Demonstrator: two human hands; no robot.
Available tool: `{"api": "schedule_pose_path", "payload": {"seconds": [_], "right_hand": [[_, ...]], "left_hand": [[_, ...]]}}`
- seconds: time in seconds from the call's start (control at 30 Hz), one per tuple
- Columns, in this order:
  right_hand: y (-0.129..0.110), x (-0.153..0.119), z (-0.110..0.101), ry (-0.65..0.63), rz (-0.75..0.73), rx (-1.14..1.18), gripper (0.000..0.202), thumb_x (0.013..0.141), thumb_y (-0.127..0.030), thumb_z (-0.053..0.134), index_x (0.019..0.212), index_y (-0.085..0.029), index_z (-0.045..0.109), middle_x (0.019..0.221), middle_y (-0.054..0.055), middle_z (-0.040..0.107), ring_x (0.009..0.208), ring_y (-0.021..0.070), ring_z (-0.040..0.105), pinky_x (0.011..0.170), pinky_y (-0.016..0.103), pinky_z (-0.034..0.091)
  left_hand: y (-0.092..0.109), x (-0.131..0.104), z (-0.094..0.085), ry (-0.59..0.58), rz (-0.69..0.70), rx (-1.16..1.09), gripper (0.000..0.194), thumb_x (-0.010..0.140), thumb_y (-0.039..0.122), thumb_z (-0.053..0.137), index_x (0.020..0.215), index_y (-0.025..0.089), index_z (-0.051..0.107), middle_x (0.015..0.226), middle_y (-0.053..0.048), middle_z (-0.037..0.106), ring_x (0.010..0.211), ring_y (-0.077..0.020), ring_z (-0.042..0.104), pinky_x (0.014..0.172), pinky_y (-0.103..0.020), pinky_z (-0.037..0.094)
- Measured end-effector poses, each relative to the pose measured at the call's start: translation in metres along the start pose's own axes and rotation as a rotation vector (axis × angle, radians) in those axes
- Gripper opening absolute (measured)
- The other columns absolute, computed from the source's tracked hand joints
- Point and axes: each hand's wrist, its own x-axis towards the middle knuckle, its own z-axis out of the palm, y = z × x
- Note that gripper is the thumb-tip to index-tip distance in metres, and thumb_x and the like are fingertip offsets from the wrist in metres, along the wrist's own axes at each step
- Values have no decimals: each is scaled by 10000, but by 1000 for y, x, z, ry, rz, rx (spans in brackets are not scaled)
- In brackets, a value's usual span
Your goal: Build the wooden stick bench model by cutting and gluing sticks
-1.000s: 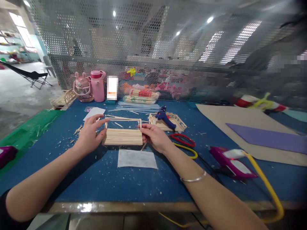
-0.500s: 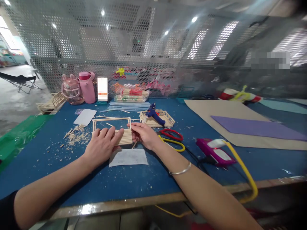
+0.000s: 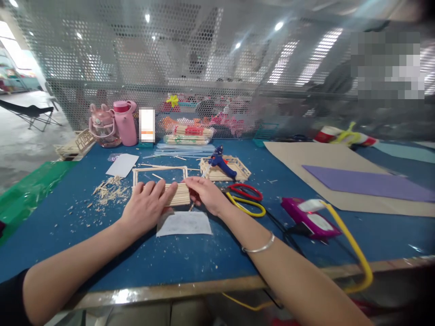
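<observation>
A small model of thin wooden sticks (image 3: 179,194), with a slatted panel and a thin upright frame behind it, lies in front of me. My left hand (image 3: 146,199) rests over the slats, fingers across the top and thumb along the panel, holding it. With bent fingers, my right hand (image 3: 204,194) pinches the model at its right edge; the fingertips partly hide that corner. Just below sits a white sheet (image 3: 184,224). Beyond my right hand stands a stick tray (image 3: 243,171) with a dark blue object (image 3: 223,165) lying across it.
Scissors with red and yellow handles (image 3: 249,209) lie right of my right hand. Farther right is a magenta device (image 3: 311,219) with a yellow cable (image 3: 353,246). Wood scraps (image 3: 112,192) are scattered left. Pink bottles (image 3: 125,124) and bagged sticks (image 3: 190,132) stand behind; purple sheet (image 3: 367,185) right.
My right fingertips have moved slightly down along the model's right edge, from the upright post toward the slats. The left hand keeps its hold. The whole view has shifted a little.
</observation>
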Motion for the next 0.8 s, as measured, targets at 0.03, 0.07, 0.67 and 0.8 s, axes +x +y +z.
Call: {"api": "schedule_pose_path", "payload": {"seconds": [0.03, 0.07, 0.67, 0.8], "right_hand": [[1, 0, 0, -15, -7, -20, 285, 755, -441, 531, 641, -181, 501, 413, -76, 395, 342, 48, 317, 316, 167, 225], [1, 0, 0, -23, -12, -37, 308, 756, -457, 528, 622, -182, 487, 410, -74, 401, 341, 47, 320, 321, 168, 231], [4, 12, 5, 120, 259, 102, 242, 726, -268, 534, 521, -162, 464, 335, -59, 408, 280, 39, 333, 257, 137, 228], [3, 13, 5, 126, 266, 105, 226, 711, -251, 530, 514, -162, 467, 334, -60, 407, 278, 35, 331, 251, 131, 222]], "left_hand": [[0, 0, 0, -3, -3, -15, 508, 884, 395, 362, 1356, 216, 301, 1233, -142, 482, 950, -285, 464, 780, -417, 339], [0, 1, -1, -7, -6, -32, 517, 879, 399, 378, 1357, 221, 296, 1236, -142, 480, 956, -286, 464, 784, -416, 339], [-27, 21, 3, -124, 110, -442, 516, 839, 453, 454, 1286, 201, 403, 1172, -126, 565, 1024, -266, 522, 840, -395, 394], [-46, 12, 3, 106, -110, -839, 370, 865, 357, 401, 1185, 206, 511, 1255, -104, 522, 1148, -229, 456, 956, -394, 344]]}}
